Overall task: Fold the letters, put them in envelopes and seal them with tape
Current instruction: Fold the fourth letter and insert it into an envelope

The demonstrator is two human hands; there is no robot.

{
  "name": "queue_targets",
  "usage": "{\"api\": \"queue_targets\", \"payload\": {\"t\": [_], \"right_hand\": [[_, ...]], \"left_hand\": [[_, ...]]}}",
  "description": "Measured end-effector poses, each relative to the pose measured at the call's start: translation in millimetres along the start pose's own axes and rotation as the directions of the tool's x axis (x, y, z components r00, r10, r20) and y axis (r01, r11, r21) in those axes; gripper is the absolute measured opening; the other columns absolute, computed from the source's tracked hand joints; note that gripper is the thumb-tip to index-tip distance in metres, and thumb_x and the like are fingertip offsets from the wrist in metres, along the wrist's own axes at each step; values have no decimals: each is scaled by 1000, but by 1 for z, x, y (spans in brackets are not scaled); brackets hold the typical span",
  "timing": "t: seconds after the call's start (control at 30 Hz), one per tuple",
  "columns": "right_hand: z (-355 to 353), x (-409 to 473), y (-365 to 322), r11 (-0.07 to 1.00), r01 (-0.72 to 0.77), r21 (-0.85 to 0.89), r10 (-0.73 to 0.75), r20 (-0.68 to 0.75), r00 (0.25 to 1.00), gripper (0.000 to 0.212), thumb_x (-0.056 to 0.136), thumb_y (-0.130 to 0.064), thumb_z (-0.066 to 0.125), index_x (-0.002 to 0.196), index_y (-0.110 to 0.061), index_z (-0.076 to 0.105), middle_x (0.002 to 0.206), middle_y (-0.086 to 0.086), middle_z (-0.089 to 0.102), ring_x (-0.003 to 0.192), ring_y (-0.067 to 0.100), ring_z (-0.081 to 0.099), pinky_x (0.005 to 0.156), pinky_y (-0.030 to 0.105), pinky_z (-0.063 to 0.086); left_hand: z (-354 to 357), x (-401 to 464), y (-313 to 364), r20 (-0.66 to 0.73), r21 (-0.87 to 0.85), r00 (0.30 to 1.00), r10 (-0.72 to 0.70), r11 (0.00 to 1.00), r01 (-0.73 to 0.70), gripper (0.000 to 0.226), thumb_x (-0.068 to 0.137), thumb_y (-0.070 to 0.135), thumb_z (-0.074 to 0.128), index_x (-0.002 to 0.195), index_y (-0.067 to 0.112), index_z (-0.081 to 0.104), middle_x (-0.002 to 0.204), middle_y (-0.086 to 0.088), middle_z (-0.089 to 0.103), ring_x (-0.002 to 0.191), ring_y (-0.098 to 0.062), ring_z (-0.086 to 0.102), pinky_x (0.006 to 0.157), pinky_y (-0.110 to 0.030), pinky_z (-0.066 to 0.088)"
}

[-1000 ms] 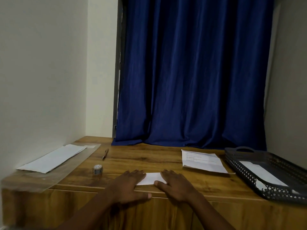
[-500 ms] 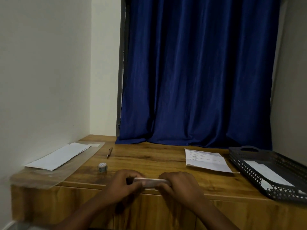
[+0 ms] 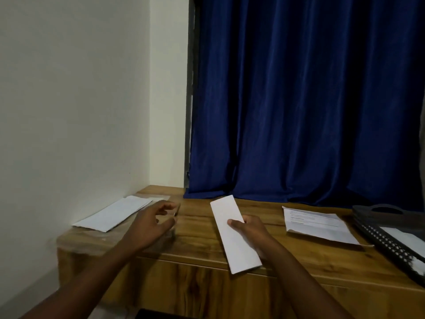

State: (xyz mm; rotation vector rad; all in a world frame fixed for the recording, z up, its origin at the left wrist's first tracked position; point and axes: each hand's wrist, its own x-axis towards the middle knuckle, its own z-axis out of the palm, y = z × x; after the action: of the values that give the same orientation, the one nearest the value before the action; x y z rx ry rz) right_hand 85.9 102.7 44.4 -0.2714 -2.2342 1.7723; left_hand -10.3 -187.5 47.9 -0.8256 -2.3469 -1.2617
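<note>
Head view. Right hand [image 3: 249, 231] pinches the folded letter [image 3: 234, 233], a long white strip held above the wooden table [image 3: 305, 254] near its front edge. Left hand [image 3: 149, 224] hangs empty, fingers loosely curled, beside the envelopes [image 3: 112, 214] on a clear plastic sheet [image 3: 92, 236]. Printed letters [image 3: 317, 225] lie to the right, beside the black basket [image 3: 386, 240]. Blue curtain [image 3: 299, 100] behind.

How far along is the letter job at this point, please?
Done: one letter is folded into a narrow strip. In hand: the right hand holds it, and the left hand reaches toward the envelopes. Left: enveloping and taping it, then the unfolded letters. The tray already holds something white.
</note>
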Motion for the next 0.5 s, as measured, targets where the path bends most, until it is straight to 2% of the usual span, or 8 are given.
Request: {"api": "queue_targets", "payload": {"t": [0.17,0.2,0.27,0.37,0.5], "right_hand": [[7,15,26,999,51,10,-51,-43,998,15,93,-29,74,102,-19,70,79,-7,79,67,13,76,49,20,53],[7,16,28,998,64,1,-63,-45,997,14,93,-30,74,102,-21,69,79,-7,79,67,12,76,49,20,53],[6,18,31,997,77,0,-77,-48,996,18,92,-35,74,105,-25,68,85,-3,79,70,15,76,52,25,55],[3,22,34,997,80,21,-78,-58,995,19,91,-42,74,103,-31,64,93,-3,77,75,17,76,55,28,56],[-1,24,36,992,76,102,-69,-66,995,20,89,-42,75,100,-31,63,90,-3,76,68,16,76,48,25,54]], "left_hand": [[-56,32,-53,-98,299,992,-83,948,109,20,88,29,79,107,29,74,109,9,74,84,-1,61,77,-26,48],[-65,37,-66,-116,349,987,-115,925,149,20,87,30,79,107,28,73,111,7,74,86,-5,62,79,-28,49],[-80,47,-89,-113,471,972,-205,851,234,29,88,38,78,113,27,71,120,2,71,104,-16,64,89,-34,51],[-88,58,-116,-64,620,926,-372,712,329,56,86,57,75,129,23,63,136,-2,63,126,-25,58,104,-40,48],[-88,63,-137,-47,718,851,-524,574,393,72,82,71,68,133,22,57,135,-2,62,125,-27,57,103,-39,47]]}}
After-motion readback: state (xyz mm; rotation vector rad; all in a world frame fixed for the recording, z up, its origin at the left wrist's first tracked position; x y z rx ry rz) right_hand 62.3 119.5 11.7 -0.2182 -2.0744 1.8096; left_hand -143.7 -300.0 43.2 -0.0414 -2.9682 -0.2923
